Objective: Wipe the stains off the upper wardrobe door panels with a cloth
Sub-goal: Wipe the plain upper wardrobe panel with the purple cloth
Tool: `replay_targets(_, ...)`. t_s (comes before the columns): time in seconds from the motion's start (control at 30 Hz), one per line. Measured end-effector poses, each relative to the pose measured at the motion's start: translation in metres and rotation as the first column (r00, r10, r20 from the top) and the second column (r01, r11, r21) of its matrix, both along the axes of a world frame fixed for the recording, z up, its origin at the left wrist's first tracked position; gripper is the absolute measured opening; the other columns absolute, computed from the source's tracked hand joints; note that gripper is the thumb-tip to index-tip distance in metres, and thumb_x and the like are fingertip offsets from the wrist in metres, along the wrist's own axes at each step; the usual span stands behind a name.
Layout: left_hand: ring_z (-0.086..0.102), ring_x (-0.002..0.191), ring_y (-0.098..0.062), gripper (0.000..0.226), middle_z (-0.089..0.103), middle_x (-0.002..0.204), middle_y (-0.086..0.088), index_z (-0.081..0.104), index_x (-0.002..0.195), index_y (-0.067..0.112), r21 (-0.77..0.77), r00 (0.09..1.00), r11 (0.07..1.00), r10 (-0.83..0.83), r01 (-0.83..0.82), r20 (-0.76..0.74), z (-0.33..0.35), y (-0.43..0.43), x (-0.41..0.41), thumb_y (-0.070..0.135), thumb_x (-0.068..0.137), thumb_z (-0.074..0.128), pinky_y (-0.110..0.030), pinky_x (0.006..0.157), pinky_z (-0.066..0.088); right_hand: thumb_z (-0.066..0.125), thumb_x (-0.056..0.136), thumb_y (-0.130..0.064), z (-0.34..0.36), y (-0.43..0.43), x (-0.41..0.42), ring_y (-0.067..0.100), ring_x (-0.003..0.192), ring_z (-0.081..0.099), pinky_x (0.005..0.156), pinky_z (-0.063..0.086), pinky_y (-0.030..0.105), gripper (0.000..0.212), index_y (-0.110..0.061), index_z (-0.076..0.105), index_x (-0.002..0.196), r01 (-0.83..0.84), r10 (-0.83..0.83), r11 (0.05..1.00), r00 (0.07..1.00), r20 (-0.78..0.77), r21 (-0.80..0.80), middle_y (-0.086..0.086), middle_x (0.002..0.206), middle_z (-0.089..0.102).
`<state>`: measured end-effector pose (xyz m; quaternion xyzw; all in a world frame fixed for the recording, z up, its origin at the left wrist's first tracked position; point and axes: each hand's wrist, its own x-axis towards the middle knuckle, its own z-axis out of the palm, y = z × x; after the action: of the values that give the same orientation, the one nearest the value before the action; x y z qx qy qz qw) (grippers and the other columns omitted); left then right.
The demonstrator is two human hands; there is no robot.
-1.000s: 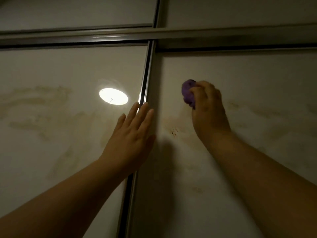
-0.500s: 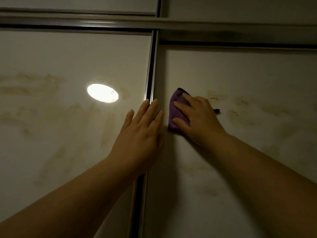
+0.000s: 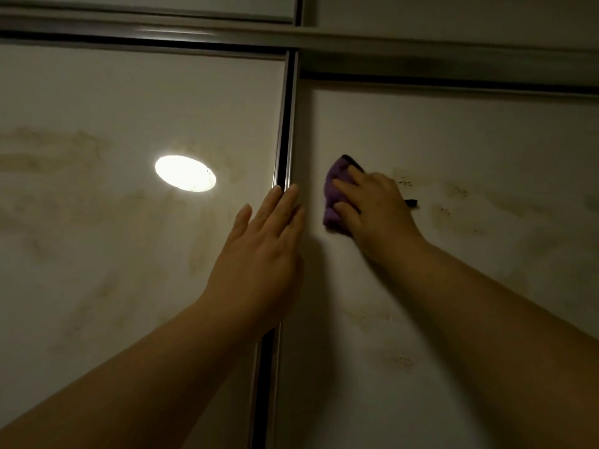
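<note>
Two white wardrobe door panels fill the view. My right hand (image 3: 376, 209) presses a purple cloth (image 3: 335, 196) flat against the right panel (image 3: 453, 131), close to its left edge. Brownish stains (image 3: 453, 205) with dark specks lie to the right of that hand, and fainter ones below. My left hand (image 3: 262, 251) rests flat with fingers together on the left panel (image 3: 129, 102), fingertips at the metal divider. Smeared brown stains (image 3: 48, 150) run across the left panel.
A dark metal divider strip (image 3: 285, 131) runs vertically between the panels. A horizontal metal rail (image 3: 162, 30) crosses above them, with more panels higher up. A bright lamp reflection (image 3: 185, 173) glares on the left panel.
My right hand came down and left from higher on the right panel and spread the cloth flat near the divider. My left hand stayed on the divider.
</note>
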<state>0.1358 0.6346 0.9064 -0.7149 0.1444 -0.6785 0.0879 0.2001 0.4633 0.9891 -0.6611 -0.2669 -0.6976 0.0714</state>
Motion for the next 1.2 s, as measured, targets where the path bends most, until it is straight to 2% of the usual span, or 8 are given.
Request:
replay_targets(0.1,-0.001,0.138,-0.017,0.065,0.012,0.152,-0.008,0.026,0.142,0.01,0.015,1.0,1.0,-0.01,0.009,0.025,0.002,-0.001,0.001,0.031,0.082,0.01,-0.042,0.111,0.004,0.049,0.088,-0.03,-0.035,0.006,-0.001,0.031,0.117,0.04,0.098,0.019,0.027,0.041,-0.016,0.055,0.126,-0.026,0.03,0.993,0.999,0.029,-0.115,0.009,0.141,0.045)
replay_targets(0.2,-0.013,0.137,-0.014,0.061,-0.001,0.154,-0.005,0.013,0.145,0.013,-0.005,0.999,0.999,0.045,-0.045,-0.017,0.0,-0.003,-0.004,0.029,0.086,0.013,-0.041,0.112,-0.003,0.049,0.091,-0.031,-0.062,-0.015,0.0,0.024,0.121,0.036,0.101,0.018,0.023,0.04,-0.02,0.053,0.129,-0.032,0.032,0.986,0.999,-0.004,-0.166,0.003,0.142,0.044)
replay_targets(0.4,-0.023,0.135,-0.015,0.059,-0.017,0.152,-0.005,-0.005,0.144,0.016,0.019,0.996,0.996,0.087,-0.087,-0.035,-0.002,-0.016,-0.008,0.019,0.094,0.025,-0.04,0.112,-0.01,0.048,0.094,-0.026,-0.031,-0.027,-0.004,0.03,0.127,0.031,0.103,0.015,0.028,0.04,-0.017,0.047,0.134,0.039,-0.039,0.998,0.999,-0.005,-0.039,0.006,0.147,0.036)
replay_targets(0.67,-0.007,0.14,-0.021,0.059,0.002,0.154,-0.011,0.016,0.145,0.008,0.053,0.998,0.996,0.068,-0.068,0.006,-0.004,-0.027,0.0,0.013,0.085,0.02,-0.043,0.112,-0.001,0.041,0.089,-0.034,-0.117,-0.047,0.006,0.021,0.12,0.035,0.106,0.017,0.025,0.042,-0.018,0.057,0.125,0.011,-0.028,0.95,0.998,-0.051,-0.313,0.005,0.141,0.046)
replay_targets(0.93,-0.022,0.136,-0.018,0.063,-0.016,0.153,-0.007,-0.003,0.145,0.014,0.044,0.982,0.983,0.18,-0.177,-0.061,-0.006,-0.028,-0.004,0.015,0.094,0.034,-0.038,0.112,-0.01,0.049,0.094,-0.024,-0.067,-0.055,-0.001,0.03,0.125,0.031,0.1,0.012,0.022,0.038,-0.017,0.05,0.131,-0.016,0.017,1.0,0.998,-0.061,0.021,0.007,0.148,0.035)
replay_targets(1.07,-0.003,0.139,-0.025,0.061,0.006,0.152,-0.014,0.019,0.143,0.005,0.047,0.997,0.996,0.082,-0.082,-0.005,-0.008,-0.03,-0.002,0.008,0.085,0.038,-0.04,0.111,-0.001,0.049,0.079,-0.025,-0.106,-0.011,-0.003,0.034,0.108,0.052,0.096,0.029,0.034,0.039,-0.014,0.064,0.113,-0.002,-0.002,0.974,1.0,-0.017,-0.227,0.014,0.132,0.054)
replay_targets(1.13,0.012,0.137,-0.031,0.061,0.021,0.148,-0.019,0.034,0.137,-0.002,0.062,0.998,0.997,0.054,-0.056,0.025,-0.008,-0.03,0.0,0.006,0.077,0.042,-0.045,0.109,0.009,0.053,0.08,-0.025,-0.137,-0.012,0.006,0.029,0.12,0.044,0.099,0.035,0.039,0.046,-0.021,0.055,0.126,-0.068,0.034,0.928,0.994,-0.099,-0.367,0.005,0.14,0.046)
replay_targets(1.2,0.005,0.137,-0.028,0.063,0.013,0.149,-0.015,0.03,0.139,-0.001,0.071,0.996,0.993,0.092,-0.093,0.017,-0.009,-0.031,0.002,0.005,0.079,0.048,-0.045,0.109,0.007,0.05,0.089,-0.03,-0.157,-0.033,0.01,0.026,0.128,0.038,0.102,0.035,0.039,0.041,-0.023,0.052,0.129,-0.077,0.035,0.896,0.994,-0.103,-0.437,0.002,0.144,0.042)
